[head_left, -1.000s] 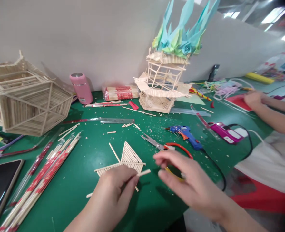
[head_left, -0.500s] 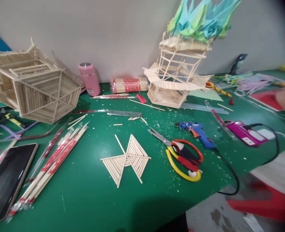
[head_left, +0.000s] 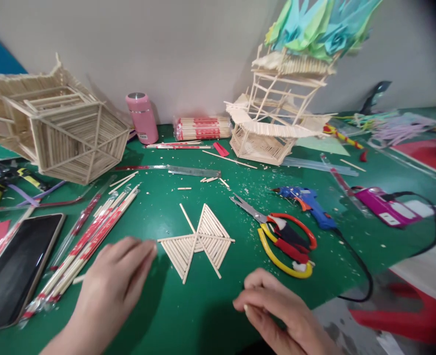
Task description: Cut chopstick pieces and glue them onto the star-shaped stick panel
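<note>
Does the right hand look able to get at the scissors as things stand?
Likely yes: the scissors lie uncovered on the green table, just beyond the right hand, and nothing visible stands between them.

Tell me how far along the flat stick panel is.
Three wedges of the panel look filled. The bottom wedge seems only begun, with short pieces near the centre. The left hand and right hand are near the panel; whether either holds a stick is unclear. Finishing that wedge and the two open ones, upper left and top, appears left.
</note>
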Tool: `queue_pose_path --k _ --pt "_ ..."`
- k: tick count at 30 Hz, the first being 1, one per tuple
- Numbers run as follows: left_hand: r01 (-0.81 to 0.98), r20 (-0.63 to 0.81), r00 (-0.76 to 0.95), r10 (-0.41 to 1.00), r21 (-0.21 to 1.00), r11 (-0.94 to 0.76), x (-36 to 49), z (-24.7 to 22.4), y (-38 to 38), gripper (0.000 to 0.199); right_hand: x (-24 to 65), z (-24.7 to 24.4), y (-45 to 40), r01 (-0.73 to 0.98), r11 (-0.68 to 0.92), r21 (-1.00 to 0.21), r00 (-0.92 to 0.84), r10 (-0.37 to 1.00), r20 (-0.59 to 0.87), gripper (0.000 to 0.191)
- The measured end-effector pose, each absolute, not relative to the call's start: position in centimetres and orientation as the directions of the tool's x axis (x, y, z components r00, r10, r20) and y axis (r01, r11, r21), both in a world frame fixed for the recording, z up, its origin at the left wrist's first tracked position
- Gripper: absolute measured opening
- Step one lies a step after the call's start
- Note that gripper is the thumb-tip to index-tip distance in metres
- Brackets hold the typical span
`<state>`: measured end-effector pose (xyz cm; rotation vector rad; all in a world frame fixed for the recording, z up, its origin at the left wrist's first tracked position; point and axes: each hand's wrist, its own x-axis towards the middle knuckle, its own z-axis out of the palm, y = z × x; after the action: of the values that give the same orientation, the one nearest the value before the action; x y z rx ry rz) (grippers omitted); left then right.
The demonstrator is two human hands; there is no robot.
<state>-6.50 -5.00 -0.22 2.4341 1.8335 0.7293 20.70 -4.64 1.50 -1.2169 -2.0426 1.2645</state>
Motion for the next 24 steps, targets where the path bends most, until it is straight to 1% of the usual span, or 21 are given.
queue_pose_path --k 2,4,7,9,10,12,13,15,16,19,22,24 --pt "0.946 0.332 0.164 0.929 0.215 -0.244 -7.1 -0.6 -2.2 0.028 20.5 1.3 -3.7 0.428 0.257 -0.866 -0.528 0.849 -0.009 0.015" --pt "0.960 0.332 0.153 0.931 0.174 -0.220 -7.4 -1.9 0.0 0.030 20.4 1.0 -3.1 0.427 0.297 -0.854 -0.526 0.850 0.032 0.018" --pt "0.970 0.339 0.142 0.930 0.139 -0.199 -7.8 -3.7 1.4 0.029 20.1 0.6 -2.6 0.470 0.268 -0.841 -0.466 0.885 0.021 0.014" --pt "0.972 0.370 0.124 0.921 0.140 -0.187 -8.0 -4.0 1.3 0.027 19.7 0.5 -2.3 0.475 0.246 -0.845 -0.449 0.893 0.007 0.007" --pt "0.973 0.394 0.111 0.912 0.144 -0.181 -7.9 -3.8 1.0 0.027 19.4 0.4 -2.2 0.475 0.238 -0.847 -0.452 0.892 -0.002 0.006" --pt "0.967 0.457 0.095 0.885 0.168 -0.190 -7.0 -2.9 0.2 0.026 18.7 0.5 -1.9 0.466 0.232 -0.854 -0.453 0.892 -0.005 0.011" --pt "0.957 0.485 0.107 0.868 0.187 -0.223 -6.3 -2.3 -0.3 0.023 18.4 0.5 -1.7 0.457 0.232 -0.859 -0.446 0.895 0.005 0.012" --pt "0.881 0.550 0.205 0.810 0.257 -0.398 -4.4 -1.1 -1.5 0.019 17.7 0.6 -1.3 0.426 0.253 -0.868 -0.435 0.899 0.049 0.011" --pt "0.831 0.529 0.272 0.804 0.293 -0.473 -3.4 -0.7 -2.1 0.020 17.4 0.6 -1.1 0.399 0.277 -0.874 -0.445 0.892 0.079 0.011" --pt "0.722 0.498 0.307 0.811 0.434 -0.539 -1.0 -0.3 -3.4 0.023 16.7 0.6 -0.6 0.312 0.329 -0.891 -0.516 0.846 0.132 0.014" --pt "0.659 0.413 0.404 0.816 0.488 -0.573 -0.5 -0.8 -3.8 0.028 16.3 0.1 -0.5 0.307 0.305 -0.902 -0.514 0.850 0.113 0.010" --pt "0.629 0.395 0.414 0.820 0.527 -0.571 -0.7 -1.2 -3.7 0.031 16.2 -0.4 -0.7 0.330 0.283 -0.901 -0.481 0.871 0.097 0.008"
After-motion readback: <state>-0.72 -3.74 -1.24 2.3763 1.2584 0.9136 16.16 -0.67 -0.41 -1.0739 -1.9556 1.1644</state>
